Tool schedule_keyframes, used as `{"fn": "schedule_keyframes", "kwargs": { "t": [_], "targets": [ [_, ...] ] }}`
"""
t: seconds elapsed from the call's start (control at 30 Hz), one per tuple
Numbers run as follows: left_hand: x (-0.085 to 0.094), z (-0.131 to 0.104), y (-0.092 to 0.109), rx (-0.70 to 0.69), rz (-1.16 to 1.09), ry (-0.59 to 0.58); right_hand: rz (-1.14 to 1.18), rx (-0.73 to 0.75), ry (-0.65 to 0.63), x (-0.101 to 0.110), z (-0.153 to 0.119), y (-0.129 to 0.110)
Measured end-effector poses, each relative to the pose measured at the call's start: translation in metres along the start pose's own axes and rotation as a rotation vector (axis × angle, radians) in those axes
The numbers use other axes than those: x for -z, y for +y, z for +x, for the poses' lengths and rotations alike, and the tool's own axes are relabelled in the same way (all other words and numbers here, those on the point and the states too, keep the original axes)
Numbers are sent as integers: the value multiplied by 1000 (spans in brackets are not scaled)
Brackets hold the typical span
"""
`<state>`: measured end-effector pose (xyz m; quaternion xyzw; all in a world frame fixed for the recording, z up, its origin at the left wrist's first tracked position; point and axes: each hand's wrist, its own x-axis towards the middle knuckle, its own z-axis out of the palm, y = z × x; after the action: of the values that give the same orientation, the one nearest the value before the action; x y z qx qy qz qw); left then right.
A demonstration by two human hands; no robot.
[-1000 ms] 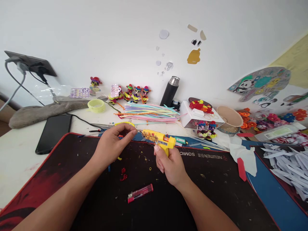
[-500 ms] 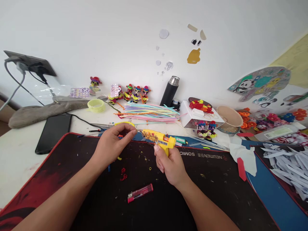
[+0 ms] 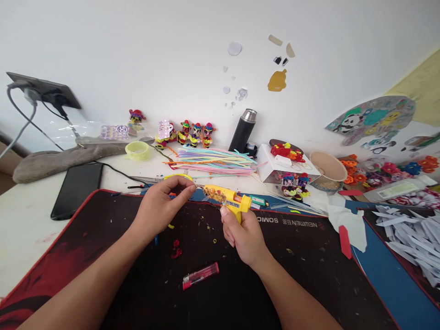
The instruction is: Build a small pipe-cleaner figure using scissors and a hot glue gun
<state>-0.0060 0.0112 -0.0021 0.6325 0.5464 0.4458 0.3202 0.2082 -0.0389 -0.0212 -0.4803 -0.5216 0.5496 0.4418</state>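
Beyond the pink lighter [image 3: 200, 275], our right hand [image 3: 244, 233] wraps the yellow glue gun [image 3: 237, 198] by its grip. Its barrel runs nearly sideways, crusted brown at the front, pointing toward our left hand [image 3: 165, 204], whose thumb and forefinger nearly meet; we cannot tell whether they pinch anything.
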Motion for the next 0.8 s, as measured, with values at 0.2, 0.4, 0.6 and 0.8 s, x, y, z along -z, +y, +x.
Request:
{"fn": "schedule_keyframes", "kwargs": {
  "t": [0.2,0.4,0.6,0.8],
  "targets": [
    [0,0,0,-7,-9,2,-6,-3,-2,1,1,2],
    [0,0,-1,2,-11,7,-3,1,-8,1,0,3],
    [0,0,-4,-4,-4,17,-36,9,-15,1,0,5],
    [0,0,-6,-5,-25,21,-34,9,-16,2,0,5]
  ]
}}
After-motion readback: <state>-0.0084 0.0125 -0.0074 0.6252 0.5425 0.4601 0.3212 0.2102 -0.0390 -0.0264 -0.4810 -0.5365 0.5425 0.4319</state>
